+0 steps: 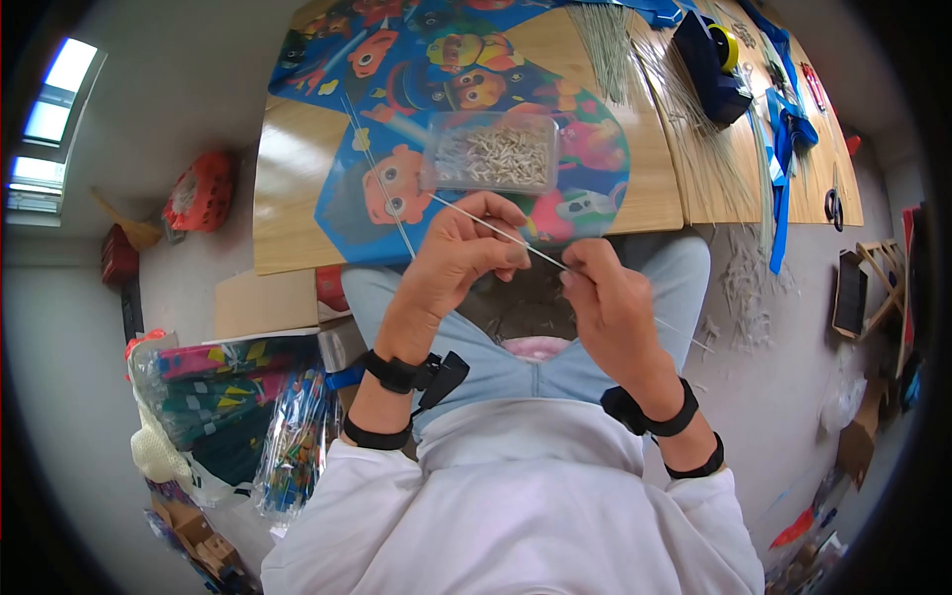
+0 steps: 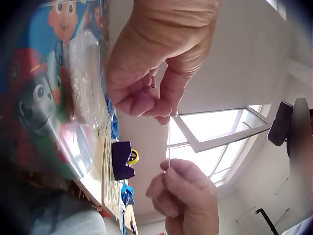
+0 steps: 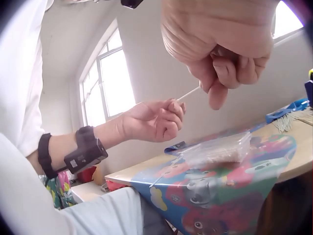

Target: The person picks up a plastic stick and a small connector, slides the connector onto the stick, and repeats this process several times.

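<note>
A thin white rod [image 1: 540,257] runs slanting between the two hands above the lap. My left hand [image 1: 466,248] pinches it between thumb and fingers, its far end sticking out past the hand. My right hand [image 1: 613,302] pinches the same rod farther down, and a thin tail shows beyond that hand. In the left wrist view a short stretch of rod [image 2: 169,144] spans the gap between the fingertips. Just beyond the hands, a clear plastic box [image 1: 432,180] of small whitish pieces [image 1: 506,149] stands on a cartoon-printed sheet [image 1: 342,213].
Thin rods [image 1: 382,178] lie on the sheet at left. Bundles of similar rods [image 1: 605,50], a tape dispenser [image 1: 709,69] with yellow tape, blue ribbon [image 1: 781,188] and scissors [image 1: 834,206] are at the table's right. Whitish scraps [image 1: 749,288] litter the floor.
</note>
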Action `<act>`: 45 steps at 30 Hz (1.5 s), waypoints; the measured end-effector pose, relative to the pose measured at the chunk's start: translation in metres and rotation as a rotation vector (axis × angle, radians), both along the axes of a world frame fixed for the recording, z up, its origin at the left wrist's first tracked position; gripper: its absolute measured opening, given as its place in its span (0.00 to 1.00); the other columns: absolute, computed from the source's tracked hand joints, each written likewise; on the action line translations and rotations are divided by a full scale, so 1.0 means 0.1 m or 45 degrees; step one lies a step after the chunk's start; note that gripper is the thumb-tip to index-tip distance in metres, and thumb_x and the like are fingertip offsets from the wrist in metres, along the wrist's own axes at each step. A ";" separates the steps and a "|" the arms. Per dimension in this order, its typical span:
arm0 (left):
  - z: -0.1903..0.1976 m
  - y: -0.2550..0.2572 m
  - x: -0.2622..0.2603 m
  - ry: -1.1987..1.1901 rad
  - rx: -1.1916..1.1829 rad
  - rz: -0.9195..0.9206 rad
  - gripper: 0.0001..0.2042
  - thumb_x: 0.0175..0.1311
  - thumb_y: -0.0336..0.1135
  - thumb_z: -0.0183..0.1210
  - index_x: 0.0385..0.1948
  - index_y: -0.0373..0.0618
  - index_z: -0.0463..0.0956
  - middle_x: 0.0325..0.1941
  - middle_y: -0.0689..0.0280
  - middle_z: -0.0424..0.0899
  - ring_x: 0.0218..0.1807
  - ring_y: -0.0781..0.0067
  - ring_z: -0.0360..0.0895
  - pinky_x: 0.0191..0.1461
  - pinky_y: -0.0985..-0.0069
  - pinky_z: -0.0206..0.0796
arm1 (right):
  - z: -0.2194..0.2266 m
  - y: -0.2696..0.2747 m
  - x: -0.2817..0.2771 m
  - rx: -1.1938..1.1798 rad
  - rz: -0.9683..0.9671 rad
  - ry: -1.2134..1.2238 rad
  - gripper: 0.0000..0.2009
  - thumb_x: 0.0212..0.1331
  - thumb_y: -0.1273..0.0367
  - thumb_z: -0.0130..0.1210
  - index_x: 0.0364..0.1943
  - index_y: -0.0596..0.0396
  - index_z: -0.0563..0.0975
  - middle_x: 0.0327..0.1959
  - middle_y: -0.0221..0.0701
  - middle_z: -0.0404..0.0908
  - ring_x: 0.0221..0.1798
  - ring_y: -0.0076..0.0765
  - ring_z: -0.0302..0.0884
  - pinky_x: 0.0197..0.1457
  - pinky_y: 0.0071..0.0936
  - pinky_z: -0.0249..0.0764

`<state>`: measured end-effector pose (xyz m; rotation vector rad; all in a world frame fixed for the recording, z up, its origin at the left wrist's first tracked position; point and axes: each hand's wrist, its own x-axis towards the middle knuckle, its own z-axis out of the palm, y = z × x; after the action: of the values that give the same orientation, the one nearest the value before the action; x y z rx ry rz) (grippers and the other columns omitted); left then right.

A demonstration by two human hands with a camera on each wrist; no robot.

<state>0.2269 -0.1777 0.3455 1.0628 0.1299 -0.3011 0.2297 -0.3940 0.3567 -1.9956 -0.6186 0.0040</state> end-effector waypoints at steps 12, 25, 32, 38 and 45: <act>-0.17 0.05 0.01 0.010 -0.009 0.100 0.07 0.57 0.22 0.64 0.36 0.41 0.78 0.32 0.66 0.84 0.33 0.77 0.83 0.35 0.82 0.74 | -0.08 -0.08 0.07 -0.030 -0.083 -0.052 0.05 0.54 0.81 0.56 0.32 0.58 0.76 0.26 0.40 0.77 0.27 0.49 0.77 0.29 0.38 0.71; -0.68 0.62 -0.51 0.152 1.262 0.693 0.06 0.58 0.24 0.64 0.34 0.38 0.77 0.28 0.65 0.84 0.27 0.80 0.80 0.30 0.83 0.70 | -0.50 -0.81 1.47 -0.610 -0.729 -0.434 0.04 0.59 0.73 0.58 0.36 0.58 0.79 0.33 0.44 0.82 0.38 0.55 0.81 0.40 0.46 0.74; -0.85 0.68 -0.58 0.486 0.999 0.768 0.06 0.58 0.24 0.63 0.32 0.39 0.73 0.26 0.62 0.84 0.23 0.78 0.80 0.26 0.84 0.66 | -0.55 -0.62 1.40 -0.620 -0.617 -0.600 0.13 0.51 0.76 0.63 0.43 0.56 0.79 0.42 0.42 0.82 0.45 0.54 0.79 0.48 0.43 0.75; -0.95 0.73 -0.58 0.387 0.806 0.761 0.06 0.59 0.22 0.62 0.32 0.40 0.73 0.26 0.61 0.84 0.22 0.78 0.79 0.25 0.84 0.65 | -0.70 -0.24 0.83 -0.412 -0.409 -0.399 0.06 0.53 0.76 0.60 0.35 0.58 0.80 0.35 0.42 0.81 0.40 0.54 0.78 0.44 0.44 0.73; -0.90 0.79 -0.62 0.348 0.712 0.741 0.06 0.59 0.23 0.62 0.33 0.41 0.73 0.27 0.60 0.85 0.22 0.78 0.78 0.25 0.83 0.64 | -0.66 -0.14 0.61 -0.383 -0.333 -0.324 0.05 0.51 0.76 0.61 0.32 0.59 0.80 0.32 0.41 0.80 0.38 0.52 0.77 0.42 0.44 0.71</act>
<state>0.1645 -0.0985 0.2552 1.4735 0.7889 0.1341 0.2905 -0.4077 0.2909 -2.3800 -0.5352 -0.3385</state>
